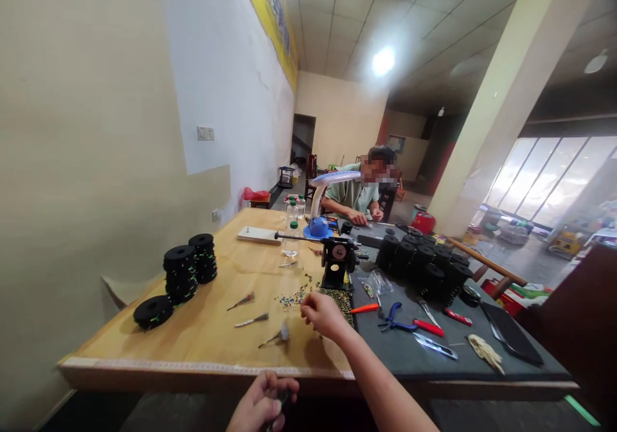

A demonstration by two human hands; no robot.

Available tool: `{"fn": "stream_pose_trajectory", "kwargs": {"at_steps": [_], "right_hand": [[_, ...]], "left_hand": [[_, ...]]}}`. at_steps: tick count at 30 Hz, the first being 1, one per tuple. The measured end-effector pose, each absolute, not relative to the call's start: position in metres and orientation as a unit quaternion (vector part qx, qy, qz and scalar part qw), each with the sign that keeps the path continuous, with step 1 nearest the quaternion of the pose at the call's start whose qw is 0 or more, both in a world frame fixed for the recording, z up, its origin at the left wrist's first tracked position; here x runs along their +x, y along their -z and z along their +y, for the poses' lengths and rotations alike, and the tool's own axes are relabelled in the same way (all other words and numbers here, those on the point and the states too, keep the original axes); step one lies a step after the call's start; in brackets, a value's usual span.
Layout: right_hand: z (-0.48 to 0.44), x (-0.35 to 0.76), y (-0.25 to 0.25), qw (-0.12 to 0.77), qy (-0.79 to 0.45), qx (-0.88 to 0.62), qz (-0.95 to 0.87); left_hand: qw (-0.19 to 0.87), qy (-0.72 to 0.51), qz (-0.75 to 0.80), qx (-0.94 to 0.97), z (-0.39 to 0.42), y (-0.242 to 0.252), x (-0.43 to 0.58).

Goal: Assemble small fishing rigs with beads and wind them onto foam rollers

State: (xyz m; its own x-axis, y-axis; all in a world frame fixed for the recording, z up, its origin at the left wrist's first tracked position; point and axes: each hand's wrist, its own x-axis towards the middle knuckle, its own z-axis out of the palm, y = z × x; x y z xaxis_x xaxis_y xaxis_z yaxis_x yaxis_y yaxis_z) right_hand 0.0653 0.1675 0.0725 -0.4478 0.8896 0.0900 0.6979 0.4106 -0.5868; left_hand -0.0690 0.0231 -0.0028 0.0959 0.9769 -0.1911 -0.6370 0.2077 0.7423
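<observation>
**Singles, Pairs and a Crowd on One Desk**

From my remote seat I count two bare hands, one left hand and one right hand, with one dark item in the left's grip. One co-worker sits opposite. I tally two stacks of black spools and one lone spool at left; the black rolls at right overlap too heavily for a total. One machine, one blue-based lamp and at least two clear bottles stand farther back. I make out at least three tufted pieces, plus coloured bits too many to number. At right: one pair of blue-handled pliers, one orange-handled tool, one silver cutter, one pale glove.
</observation>
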Motion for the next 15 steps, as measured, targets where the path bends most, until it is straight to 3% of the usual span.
{"fn": "stream_pose_trajectory", "kwargs": {"at_steps": [4,6,8,15], "right_hand": [[0.108,0.095,-0.066,0.275,-0.317,-0.463,-0.780],[0.076,0.104,-0.059,0.384,-0.427,-0.421,-0.702],[0.051,0.107,-0.053,0.438,-0.492,-0.400,-0.637],[0.020,0.096,-0.042,0.498,-0.533,-0.368,-0.577]], "left_hand": [[0.665,-0.593,0.363,0.273,0.015,-0.022,-0.055],[0.648,-0.596,0.365,0.303,0.014,-0.030,-0.048],[0.624,-0.609,0.355,0.338,0.014,-0.031,-0.042],[0.553,-0.621,0.367,0.418,0.013,-0.026,-0.035]]}}
